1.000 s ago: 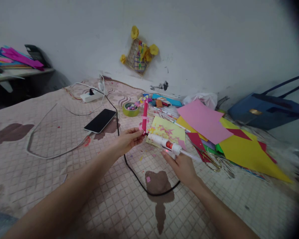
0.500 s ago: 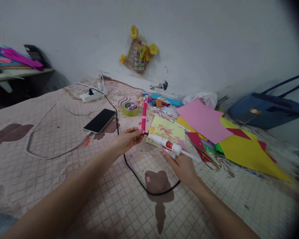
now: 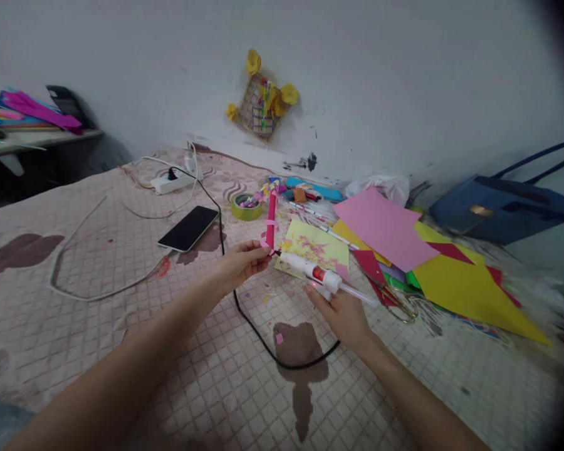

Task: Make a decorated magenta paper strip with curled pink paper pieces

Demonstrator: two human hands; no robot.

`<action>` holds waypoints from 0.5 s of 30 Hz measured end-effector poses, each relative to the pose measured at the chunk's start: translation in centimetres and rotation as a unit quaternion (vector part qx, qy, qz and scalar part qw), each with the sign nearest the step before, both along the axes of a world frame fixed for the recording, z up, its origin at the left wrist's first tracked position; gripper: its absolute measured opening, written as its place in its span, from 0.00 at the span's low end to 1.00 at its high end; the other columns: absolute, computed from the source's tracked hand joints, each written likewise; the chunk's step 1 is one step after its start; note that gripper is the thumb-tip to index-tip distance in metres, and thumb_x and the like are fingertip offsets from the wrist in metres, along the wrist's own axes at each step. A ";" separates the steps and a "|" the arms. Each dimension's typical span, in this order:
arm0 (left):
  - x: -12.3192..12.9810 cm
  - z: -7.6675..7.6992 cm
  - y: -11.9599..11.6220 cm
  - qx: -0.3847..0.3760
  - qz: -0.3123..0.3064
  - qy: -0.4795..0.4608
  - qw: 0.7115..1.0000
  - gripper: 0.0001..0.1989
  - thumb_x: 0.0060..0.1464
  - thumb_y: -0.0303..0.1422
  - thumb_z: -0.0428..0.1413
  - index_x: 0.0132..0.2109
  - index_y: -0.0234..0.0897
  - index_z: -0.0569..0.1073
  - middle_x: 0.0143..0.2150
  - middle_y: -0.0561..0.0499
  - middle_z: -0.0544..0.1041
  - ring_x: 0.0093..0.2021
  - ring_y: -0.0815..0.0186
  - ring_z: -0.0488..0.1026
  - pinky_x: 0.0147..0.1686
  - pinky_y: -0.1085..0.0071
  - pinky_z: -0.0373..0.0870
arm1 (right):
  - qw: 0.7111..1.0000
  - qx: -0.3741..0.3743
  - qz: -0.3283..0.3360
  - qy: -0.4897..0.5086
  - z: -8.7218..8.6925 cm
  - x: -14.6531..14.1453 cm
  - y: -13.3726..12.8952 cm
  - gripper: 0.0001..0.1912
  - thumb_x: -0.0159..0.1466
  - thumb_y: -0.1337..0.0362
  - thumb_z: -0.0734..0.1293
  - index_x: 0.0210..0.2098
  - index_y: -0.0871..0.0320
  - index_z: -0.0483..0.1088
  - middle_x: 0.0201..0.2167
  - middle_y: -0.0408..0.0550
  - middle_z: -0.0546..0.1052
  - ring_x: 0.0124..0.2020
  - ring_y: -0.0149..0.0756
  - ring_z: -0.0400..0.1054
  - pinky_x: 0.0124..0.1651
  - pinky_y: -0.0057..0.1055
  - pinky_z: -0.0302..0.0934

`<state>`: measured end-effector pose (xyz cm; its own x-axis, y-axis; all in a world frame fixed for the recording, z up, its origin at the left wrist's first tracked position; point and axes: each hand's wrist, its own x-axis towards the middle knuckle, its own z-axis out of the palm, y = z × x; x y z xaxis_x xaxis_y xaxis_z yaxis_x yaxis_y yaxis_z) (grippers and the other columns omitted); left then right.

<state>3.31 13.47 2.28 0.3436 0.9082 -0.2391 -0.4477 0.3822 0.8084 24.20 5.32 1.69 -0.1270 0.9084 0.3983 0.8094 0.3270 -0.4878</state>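
Observation:
Between its fingertips my left hand (image 3: 247, 266) pinches the lower end of a red-pink paper strip (image 3: 272, 216), which stands upright with lighter pink bands around it. My right hand (image 3: 343, 313) is wrapped round the handle of a white glue gun (image 3: 310, 269) with a small red light. The gun's dark nozzle points left and meets the strip's lower end, by my left fingertips; whether they touch is too small to tell. A clear glue stick (image 3: 358, 295) sticks out of the gun's back. Behind the gun lies a pale yellow sheet (image 3: 326, 237) with pink and yellow paper bits.
A phone (image 3: 188, 228), a power strip (image 3: 169, 181) and a green tape roll (image 3: 245, 208) lie left and behind. Coloured papers (image 3: 385, 225) and gold scissors (image 3: 404, 307) lie right, near a blue bag (image 3: 502, 207). A black cable (image 3: 258, 335) loops between my arms.

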 end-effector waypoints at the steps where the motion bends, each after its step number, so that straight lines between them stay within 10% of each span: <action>1: 0.0 0.0 0.0 0.002 0.001 0.001 1.000 0.06 0.43 0.24 0.62 0.29 0.30 0.72 0.26 0.52 0.75 0.25 0.76 0.71 0.28 0.79 0.67 | 1.000 0.002 -0.005 0.011 0.0 0.0 0.1 0.13 0.62 0.55 0.60 0.34 0.58 0.68 0.31 0.49 0.76 0.34 0.41 0.69 0.36 0.34 0.61; 15: -1.8 1.3 0.9 0.017 0.079 0.004 0.997 0.06 0.44 0.23 0.61 0.30 0.31 0.70 0.28 0.51 0.75 0.27 0.74 0.71 0.30 0.78 0.67 | 0.995 -0.028 -0.085 0.049 -0.6 -1.5 9.0 0.15 0.60 0.54 0.59 0.31 0.60 0.67 0.25 0.48 0.73 0.27 0.38 0.66 0.28 0.29 0.55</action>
<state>1.52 14.39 3.61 0.1945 0.9584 -0.2091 -0.4927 0.2798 0.8240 22.70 14.28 1.08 0.0680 0.9346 0.3491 0.7983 0.1589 -0.5809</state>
